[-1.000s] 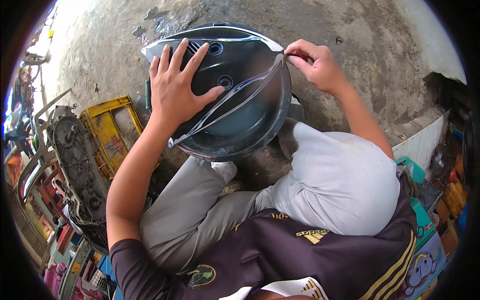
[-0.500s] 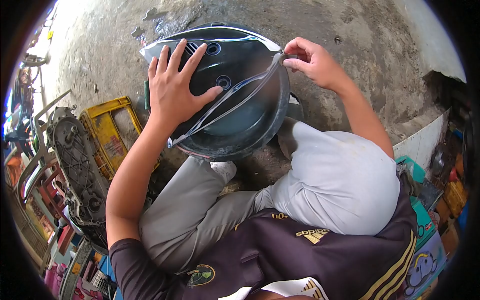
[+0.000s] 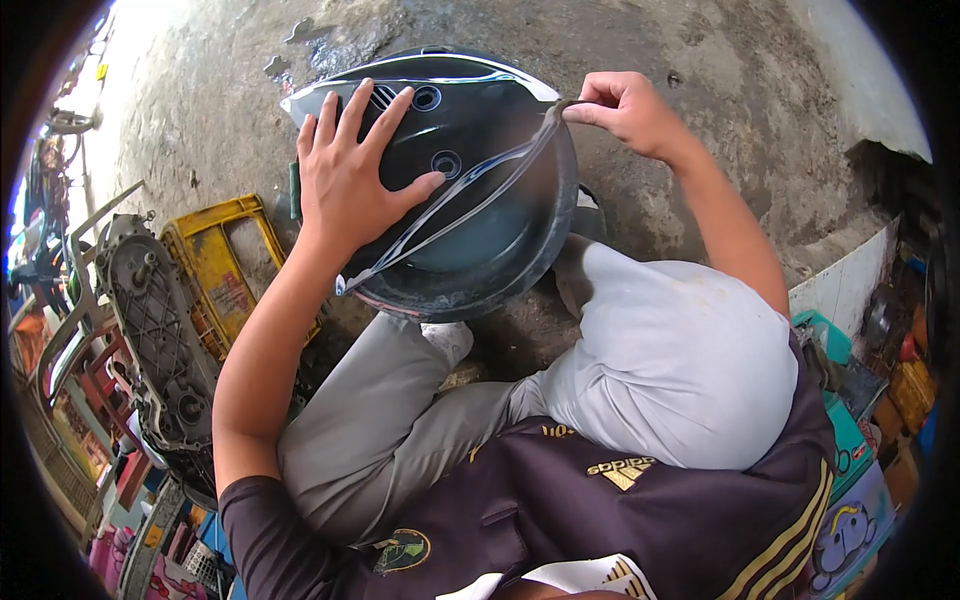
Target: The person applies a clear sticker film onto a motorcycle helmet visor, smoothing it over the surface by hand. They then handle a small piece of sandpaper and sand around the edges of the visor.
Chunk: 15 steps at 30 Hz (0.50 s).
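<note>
A glossy black motorcycle body panel [image 3: 490, 125] with white and silver edges lies across a round black basin [image 3: 470, 298]. Cloudy water [image 3: 470, 250] shows in the basin below the panel. My left hand [image 3: 350, 195] rests flat on the panel's left part, fingers spread, thumb beside a round hole. At the panel's right corner, my right hand [image 3: 632, 115] pinches the end of a thin dark strip [image 3: 566, 104]. The strip meets the panel's corner; how it is attached there I cannot make out.
On the left lie a grey metal engine casing [image 3: 160, 320] and a yellow plastic crate [image 3: 225, 260]. Wet concrete floor [image 3: 690, 60] surrounds the basin. My bent knee [image 3: 680, 350] is close to its right side. Teal cases [image 3: 845, 440] and clutter are at far right.
My right hand has shifted slightly up and right, a little farther from the panel's corner, with more strip showing. My left hand and the panel stay in place.
</note>
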Tool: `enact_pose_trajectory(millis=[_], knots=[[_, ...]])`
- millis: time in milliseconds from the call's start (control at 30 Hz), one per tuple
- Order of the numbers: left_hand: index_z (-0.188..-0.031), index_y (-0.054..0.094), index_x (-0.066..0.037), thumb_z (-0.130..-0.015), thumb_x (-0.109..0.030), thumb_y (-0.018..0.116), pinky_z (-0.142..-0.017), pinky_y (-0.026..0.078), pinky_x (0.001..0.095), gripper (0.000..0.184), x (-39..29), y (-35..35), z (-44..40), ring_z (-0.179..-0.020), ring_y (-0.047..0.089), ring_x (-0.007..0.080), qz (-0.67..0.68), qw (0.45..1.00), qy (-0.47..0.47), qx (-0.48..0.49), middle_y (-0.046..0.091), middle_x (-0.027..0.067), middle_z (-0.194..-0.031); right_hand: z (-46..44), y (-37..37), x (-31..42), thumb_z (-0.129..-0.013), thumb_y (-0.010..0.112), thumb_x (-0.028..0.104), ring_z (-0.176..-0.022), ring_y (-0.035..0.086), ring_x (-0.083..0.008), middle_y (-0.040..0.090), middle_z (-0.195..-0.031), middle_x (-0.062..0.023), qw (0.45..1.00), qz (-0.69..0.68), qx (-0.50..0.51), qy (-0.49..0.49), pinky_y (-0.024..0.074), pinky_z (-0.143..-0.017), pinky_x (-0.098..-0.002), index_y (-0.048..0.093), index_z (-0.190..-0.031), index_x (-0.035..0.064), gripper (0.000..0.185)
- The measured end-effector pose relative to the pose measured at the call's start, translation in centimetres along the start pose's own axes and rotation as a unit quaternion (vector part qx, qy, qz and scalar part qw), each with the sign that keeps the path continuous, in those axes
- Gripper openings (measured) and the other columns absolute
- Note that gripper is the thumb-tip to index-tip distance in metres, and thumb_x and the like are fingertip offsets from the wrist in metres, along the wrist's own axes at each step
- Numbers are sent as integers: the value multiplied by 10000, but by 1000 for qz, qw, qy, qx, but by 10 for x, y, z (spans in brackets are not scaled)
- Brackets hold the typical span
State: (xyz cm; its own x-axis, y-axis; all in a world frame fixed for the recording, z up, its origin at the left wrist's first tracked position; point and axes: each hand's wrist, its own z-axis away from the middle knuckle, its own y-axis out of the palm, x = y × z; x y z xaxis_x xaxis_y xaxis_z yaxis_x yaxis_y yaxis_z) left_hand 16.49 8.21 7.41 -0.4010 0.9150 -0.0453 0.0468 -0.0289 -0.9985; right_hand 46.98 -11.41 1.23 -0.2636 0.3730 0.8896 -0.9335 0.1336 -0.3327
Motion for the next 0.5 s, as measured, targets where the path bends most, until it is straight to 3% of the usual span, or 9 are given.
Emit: enact_pose_trajectory(millis=[267,333,500], knots=[[-1583,526,-308,-783,-625,811,-1232,298,634,906,0,0,0,-1470,445,483,3,1000,-2,6,479,159,-1628,-3,-5,11,-933,832,210,-644,384,-59,454,-661,67,999,-14,36,-2,316,-570,-284,590,-760,44,341],[-1583,526,-307,-781,-621,813,-1234,294,631,908,0,1,1,-1470,445,482,4,1000,-4,3,479,155,-1628,0,-5,19,-906,834,262,-631,459,-111,518,-633,-7,997,62,30,-34,386,-589,-334,640,-813,27,319],[-1586,522,-306,-778,-622,815,-1234,292,631,915,-1,0,0,-1470,445,483,3,1000,-2,7,479,155,-1627,-6,-13,21,-909,822,227,-633,434,-108,504,-632,-6,994,81,49,-54,365,-586,-332,623,-799,23,305]])
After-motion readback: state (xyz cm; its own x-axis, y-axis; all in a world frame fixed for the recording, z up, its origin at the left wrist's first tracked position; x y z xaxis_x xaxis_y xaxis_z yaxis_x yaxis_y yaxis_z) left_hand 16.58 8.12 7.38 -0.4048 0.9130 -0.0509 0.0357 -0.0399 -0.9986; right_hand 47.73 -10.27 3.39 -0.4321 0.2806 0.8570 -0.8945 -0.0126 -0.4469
